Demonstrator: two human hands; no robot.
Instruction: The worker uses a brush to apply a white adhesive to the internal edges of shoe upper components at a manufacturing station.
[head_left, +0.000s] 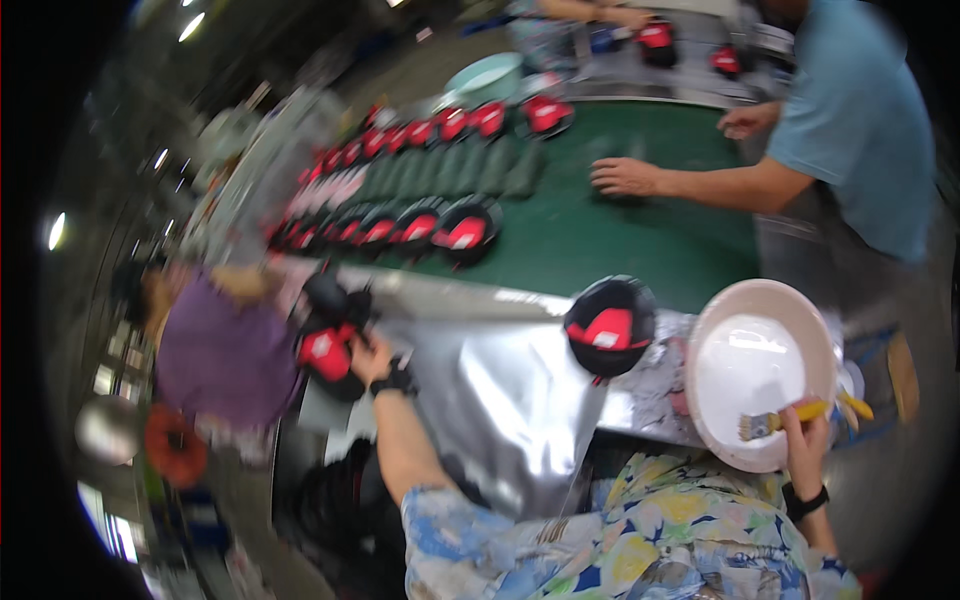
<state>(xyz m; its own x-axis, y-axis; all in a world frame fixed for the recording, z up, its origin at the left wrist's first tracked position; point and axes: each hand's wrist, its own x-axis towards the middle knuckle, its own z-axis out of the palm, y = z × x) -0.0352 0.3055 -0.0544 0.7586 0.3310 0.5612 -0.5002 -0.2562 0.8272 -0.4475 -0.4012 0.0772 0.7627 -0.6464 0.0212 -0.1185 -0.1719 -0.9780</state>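
Observation:
My left hand [372,360] is closed on the edge of a black-and-red piece [328,352] that looks like a shoe upper, at the left end of the metal table. Motion blur softens its details. At the right, my right hand [806,428] grips a paintbrush [768,424] by its yellow handle. The bristles are over the inside of a large pale basin [708,322], whose inner floor looks white. Between my hands, another black-and-red shoe upper [610,328] rests near the table's far edge.
Beyond the metal table [480,400] runs a green conveyor belt [640,245], bearing rows of black-and-red pieces and dark green elongated ones [480,170]. A co-worker in a blue shirt [850,130] reaches over it. A person in purple [228,350] is close at left.

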